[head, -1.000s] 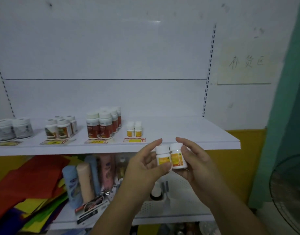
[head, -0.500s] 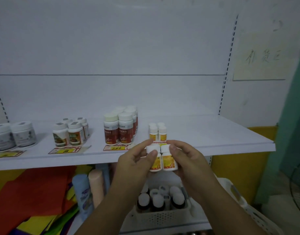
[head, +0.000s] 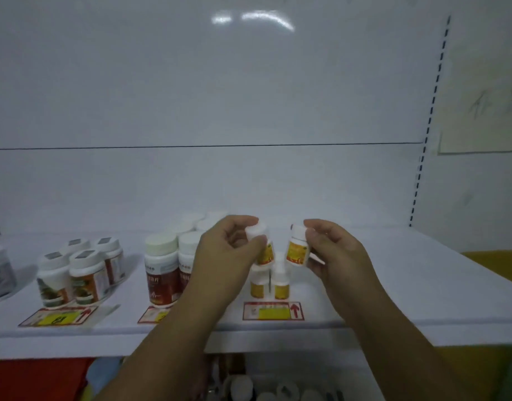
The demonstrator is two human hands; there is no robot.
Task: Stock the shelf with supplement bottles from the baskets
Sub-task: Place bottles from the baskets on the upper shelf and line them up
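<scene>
While half a second ago the two small yellow-labelled bottles were pressed side by side between both hands in front of the shelf edge, they have now been parted and carried over the shelf itself. One bottle is gripped in each hand, so the placing step is judged to be near.

The left bottle is clenched by the left hand, with the thumb wrapped across its label and its white cap showing above the fingertips. The right bottle is pinched by the right hand at its right side, its label left facing the camera.

Both long axes are held close to upright, caps up. The right bottle is tilted slightly, its cap leaning right toward the fingers; the left bottle's lean cannot be told, as much of it is hidden.

Just below the fingertips, two matching stocked bottles are seen standing behind the price tag. The held pair is judged to belong behind or beside them. A basket below the shelf is barely shown.
</scene>
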